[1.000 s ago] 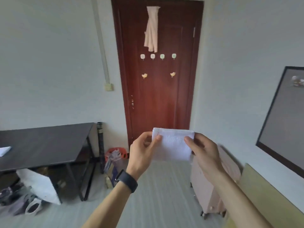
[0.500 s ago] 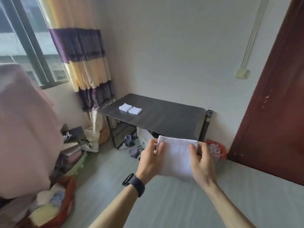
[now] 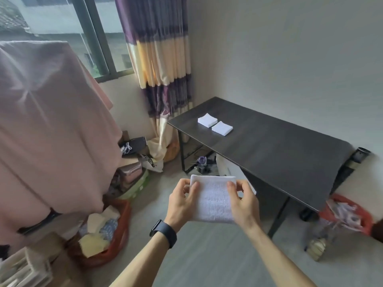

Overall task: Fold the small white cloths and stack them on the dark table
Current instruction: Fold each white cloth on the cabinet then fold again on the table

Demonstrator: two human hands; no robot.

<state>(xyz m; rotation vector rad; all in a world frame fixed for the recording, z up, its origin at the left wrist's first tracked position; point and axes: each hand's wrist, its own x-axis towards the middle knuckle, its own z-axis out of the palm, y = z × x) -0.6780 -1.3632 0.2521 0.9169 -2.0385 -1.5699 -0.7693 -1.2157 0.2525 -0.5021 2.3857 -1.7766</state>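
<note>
Holding a small white cloth [image 3: 213, 199] up in the air, over the floor [image 3: 207, 255] and just short of the near edge of the dark worktop [image 3: 279, 150]. Pinching its left edge with the left hand [image 3: 182, 201], fingers curling onto the front face near the top corner. Pinching its right edge with the right hand [image 3: 243, 204] in the same manner, so grasping the cloth from both sides. Stretching flat between the two hands, top edge level, already folded into a neat rectangle. Wearing a dark watch [image 3: 163, 233] on the left wrist.

Lying on the far left part of the worktop, well apart from the held piece: a far folded cloth [image 3: 207, 120] and a near folded cloth [image 3: 222, 128], just beside each other.

Hanging behind that end of the worktop: a striped curtain [image 3: 159, 48] in purple and cream, next to a window [image 3: 62, 27]. Draping over something tall at the left: a large pink fabric [image 3: 51, 121]. Sitting on the floor below it: a red basket [image 3: 122, 224] holding pale cloth pieces. Sitting by the right end of the worktop: a second red basket [image 3: 348, 216], too blurred for its contents to be told.
</note>
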